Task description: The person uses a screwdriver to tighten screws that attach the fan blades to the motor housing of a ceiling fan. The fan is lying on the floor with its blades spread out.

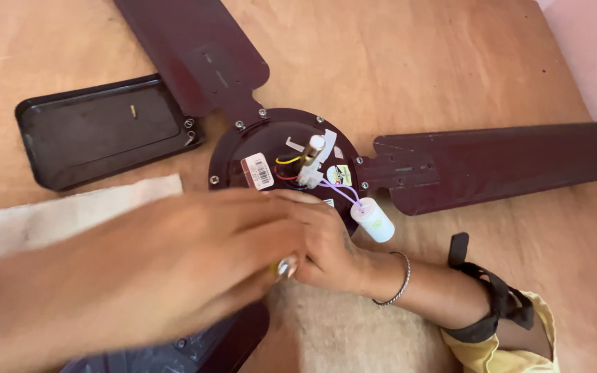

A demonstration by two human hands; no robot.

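Observation:
A dark maroon ceiling fan lies on a wooden board, its round motor hub (243, 141) facing up with coloured wires and a white terminal block (311, 162). A white cylindrical capacitor (373, 220) hangs off it on purple leads. My left hand (174, 262), blurred, reaches in from the lower left over the hub's near edge. My right hand (329, 252), with a thin bracelet and a black wrist strap, comes from the lower right and rests against the same edge. The two hands meet around a small shiny piece (286, 266); who holds it is unclear.
One blade (195, 48) points up-left, one (506, 162) right, and a third (236, 338) lies under my left arm. A black tray (98, 131) holding a small screw (133, 110) sits at the left. A pale cloth (57, 217) lies below the tray.

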